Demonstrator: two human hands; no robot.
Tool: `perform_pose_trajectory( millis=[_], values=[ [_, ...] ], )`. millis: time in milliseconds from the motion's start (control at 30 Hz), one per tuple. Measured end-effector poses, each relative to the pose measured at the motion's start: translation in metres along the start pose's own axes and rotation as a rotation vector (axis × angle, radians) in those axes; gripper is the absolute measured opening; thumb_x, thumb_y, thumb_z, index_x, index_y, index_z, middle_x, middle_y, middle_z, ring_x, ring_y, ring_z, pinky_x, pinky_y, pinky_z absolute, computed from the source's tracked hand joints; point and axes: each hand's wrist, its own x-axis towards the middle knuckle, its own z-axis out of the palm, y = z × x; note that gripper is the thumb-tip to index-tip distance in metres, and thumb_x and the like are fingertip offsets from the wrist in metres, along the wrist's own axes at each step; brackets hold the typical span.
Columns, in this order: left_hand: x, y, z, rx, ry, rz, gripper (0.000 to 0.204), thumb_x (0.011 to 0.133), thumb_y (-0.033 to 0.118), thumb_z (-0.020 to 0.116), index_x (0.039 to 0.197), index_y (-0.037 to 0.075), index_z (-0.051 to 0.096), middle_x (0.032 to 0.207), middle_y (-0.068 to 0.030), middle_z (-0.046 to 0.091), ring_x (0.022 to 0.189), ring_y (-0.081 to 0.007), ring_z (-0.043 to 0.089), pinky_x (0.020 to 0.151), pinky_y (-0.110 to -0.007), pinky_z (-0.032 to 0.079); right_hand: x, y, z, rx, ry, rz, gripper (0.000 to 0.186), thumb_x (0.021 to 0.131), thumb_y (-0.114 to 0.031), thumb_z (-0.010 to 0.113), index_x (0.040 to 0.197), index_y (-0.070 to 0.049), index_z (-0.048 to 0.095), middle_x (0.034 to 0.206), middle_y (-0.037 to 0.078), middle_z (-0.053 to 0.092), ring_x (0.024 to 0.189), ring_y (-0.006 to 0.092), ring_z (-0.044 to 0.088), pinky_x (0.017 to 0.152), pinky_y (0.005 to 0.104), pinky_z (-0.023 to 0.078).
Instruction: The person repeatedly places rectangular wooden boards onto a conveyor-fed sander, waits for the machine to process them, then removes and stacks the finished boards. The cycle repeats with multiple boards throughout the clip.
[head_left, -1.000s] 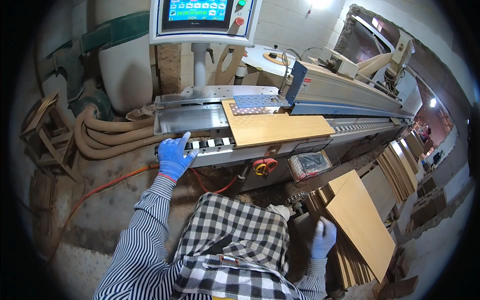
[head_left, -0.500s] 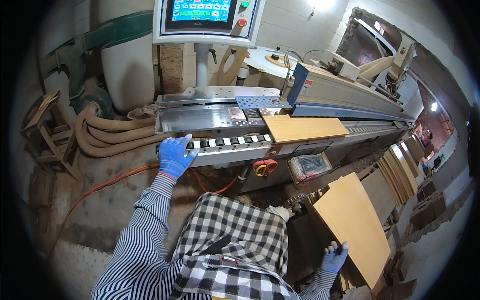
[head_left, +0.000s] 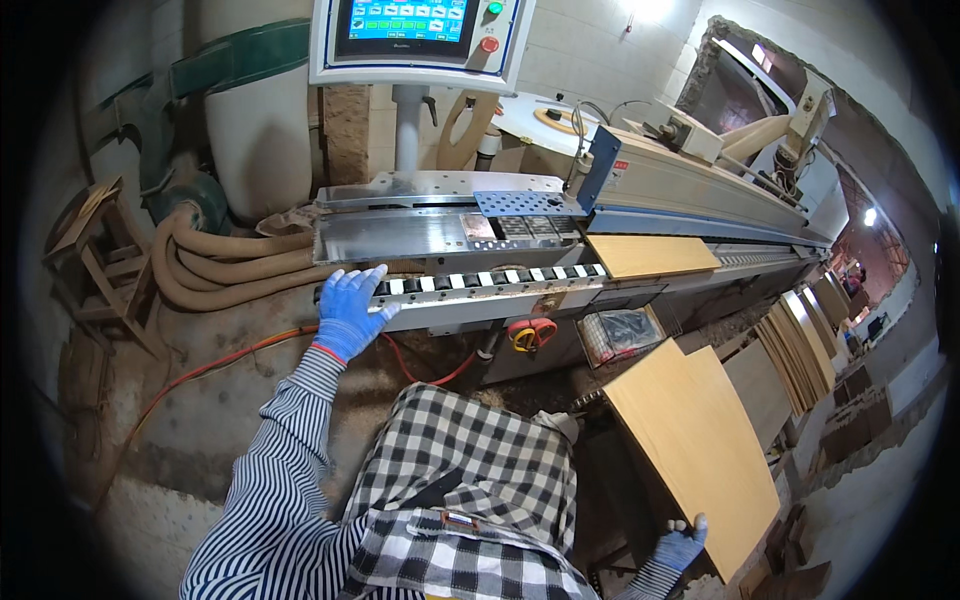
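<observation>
My left hand [head_left: 350, 312], in a blue glove, rests on the left end of a roller rail [head_left: 470, 288] along the machine's front. Its fingers are stretched out over the end, with the thumb apart. At lower right my right hand [head_left: 680, 546], gloved with bare fingertips, is closed at the near left edge of a light wooden board [head_left: 690, 440]. The thumb lies at the board's edge; the other fingers are partly hidden. This board lies slanted on top of a stack. Another wooden board [head_left: 650, 256] lies on the rail, partly under the machine's long beam, touched by neither hand.
A control screen [head_left: 408, 22] with green and red buttons stands above the metal table [head_left: 390, 236]. Below the rail hang a red and yellow tape roll [head_left: 530, 335] and a wire basket [head_left: 622, 335]. Thick hoses [head_left: 230, 280] and a wooden stool [head_left: 105, 265] are at left; stacked panels [head_left: 795, 340] at right.
The board on the rail has moved right, away from my left hand. My right hand has shifted nearer and slightly right, and the top board on the stack has slid left. My left hand stays put.
</observation>
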Motion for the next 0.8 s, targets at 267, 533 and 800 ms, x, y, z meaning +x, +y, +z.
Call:
perform_pose_trajectory(
  millis=[267, 533, 800],
  values=[
    [-0.058, 0.053, -0.031, -0.292, -0.064, 0.215, 0.088, 0.077, 0.068, 0.059, 0.143, 0.014, 0.037, 0.147, -0.0171, 0.031, 0.139, -0.0370, 0.022, 0.115, -0.051, 0.017, -0.041, 0.074, 0.132, -0.035, -0.487, 0.349, 0.017, 0.087, -0.021, 0.060, 0.101, -0.010, 0.061, 0.084, 0.004, 0.068, 0.063, 0.0180, 0.063, 0.062, 0.0370, 0.053],
    [-0.090, 0.025, -0.058, -0.049, 0.026, 0.140, 0.071, 0.075, 0.068, 0.060, 0.122, 0.014, 0.060, 0.138, -0.0182, 0.044, 0.136, -0.0374, 0.029, 0.114, -0.052, 0.018, -0.075, 0.180, 0.275, -0.136, -0.804, 0.702, 0.019, 0.089, -0.013, 0.058, 0.104, -0.001, 0.057, 0.084, 0.007, 0.062, 0.066, 0.0169, 0.061, 0.066, 0.0340, 0.056],
    [-0.088, -0.034, -0.051, -0.055, 0.169, -0.110, 0.055, 0.076, 0.038, 0.074, 0.118, 0.007, 0.061, 0.130, -0.0174, 0.053, 0.128, -0.0371, 0.041, 0.107, -0.048, 0.033, -0.102, 0.242, 0.352, -0.006, -0.910, 0.994, 0.040, 0.090, -0.019, 0.062, 0.123, -0.001, 0.050, 0.113, 0.016, 0.060, 0.099, 0.0288, 0.062, 0.089, 0.0424, 0.053]
  ],
)
